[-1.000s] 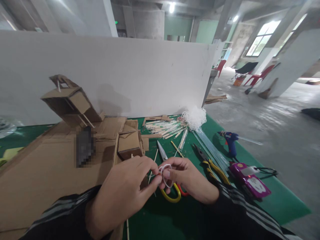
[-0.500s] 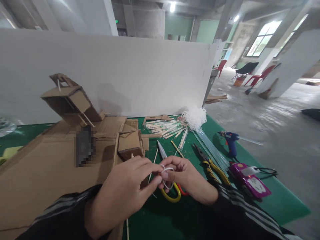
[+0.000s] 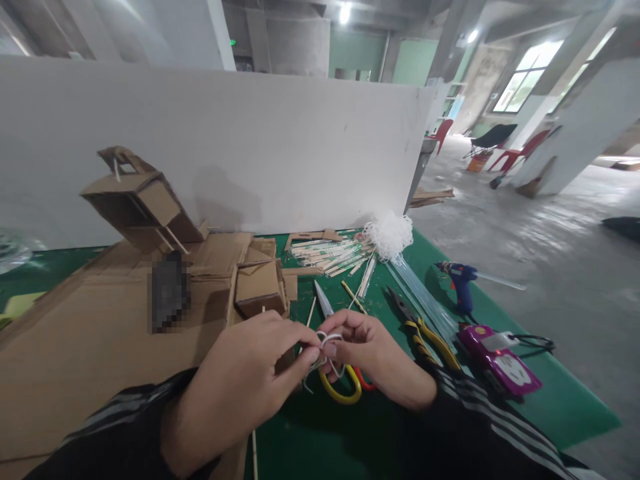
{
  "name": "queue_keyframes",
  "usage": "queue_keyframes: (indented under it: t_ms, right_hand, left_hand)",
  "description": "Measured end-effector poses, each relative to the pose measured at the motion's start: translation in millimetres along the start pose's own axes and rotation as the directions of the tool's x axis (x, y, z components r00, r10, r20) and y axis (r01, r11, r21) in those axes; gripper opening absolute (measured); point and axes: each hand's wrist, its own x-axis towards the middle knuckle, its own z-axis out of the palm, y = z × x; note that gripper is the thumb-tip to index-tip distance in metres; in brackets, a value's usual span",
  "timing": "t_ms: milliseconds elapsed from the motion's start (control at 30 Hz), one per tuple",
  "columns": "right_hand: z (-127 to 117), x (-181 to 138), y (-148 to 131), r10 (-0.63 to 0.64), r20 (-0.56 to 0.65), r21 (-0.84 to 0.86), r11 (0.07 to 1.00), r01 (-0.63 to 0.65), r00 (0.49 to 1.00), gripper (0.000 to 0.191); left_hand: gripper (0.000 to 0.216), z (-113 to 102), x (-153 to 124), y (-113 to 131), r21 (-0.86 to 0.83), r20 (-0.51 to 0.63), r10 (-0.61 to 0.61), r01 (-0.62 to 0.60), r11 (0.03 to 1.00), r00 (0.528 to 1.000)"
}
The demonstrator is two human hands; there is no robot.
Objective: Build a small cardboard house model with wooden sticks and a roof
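Note:
Thin white string (image 3: 330,337) is looped between my two hands, above the green table. My left hand (image 3: 255,373) pinches it between thumb and forefinger. My right hand (image 3: 367,353) grips the other side of the loops, its fingers curled and thumb pressed in. A short loose end dangles below the left fingertips. Beneath the hands lie scissors (image 3: 345,399) with yellow and red handles, blades pointing away and partly covered by my fingers. Just left of my hands stands a small cardboard box (image 3: 260,287).
Pliers (image 3: 437,343), clear glue sticks (image 3: 423,297), a blue glue gun (image 3: 463,287) and a purple power strip (image 3: 500,363) lie to the right. Farther back are wooden sticks (image 3: 330,257) and a white string heap (image 3: 390,237). Cardboard (image 3: 100,333) covers the left side; a white panel (image 3: 225,147) stands behind.
My left fingertips have shifted slightly left, drawing the string, and the loops between my hands have changed shape. My right hand has hardly moved.

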Motion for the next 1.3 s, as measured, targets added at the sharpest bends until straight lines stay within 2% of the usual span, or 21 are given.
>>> queue_keyframes:
  t_ms: [267, 567, 867, 1100, 1300]
  right_hand:
    - [0, 1, 2, -0.038, -0.038, -0.004, 0.999, 0.038, 0.999, 0.026]
    - [0, 2, 6, -0.048, -0.012, -0.03, 0.998, 0.047, 0.999, 0.022]
    - [2, -3, 8, -0.09, -0.017, -0.175, 0.981, 0.085, 0.996, 0.023]
    - [2, -2, 8, -0.142, -0.024, -0.177, 0.975, 0.135, 0.99, 0.016]
    - [-2, -1, 9, -0.141, -0.09, -0.26, 0.959, 0.114, 0.986, 0.018]
  left_hand:
    - [0.011, -1, -1, -2, 0.029, -0.046, 0.005, -0.004, 1.0, 0.999]
    - [0.013, 5, -2, -4, 0.042, 0.008, -0.017, 0.017, 0.999, 1.0]
    - [0.018, 4, 0, -1, 0.076, 0.047, -0.03, 0.026, 0.997, 0.998]
    - [0.018, -9, -1, -3, 0.156, 0.097, -0.126, 0.11, 0.982, 0.987]
    - [0.027, -27, -4, -15, 0.176, 0.081, -0.118, 0.103, 0.979, 0.99]
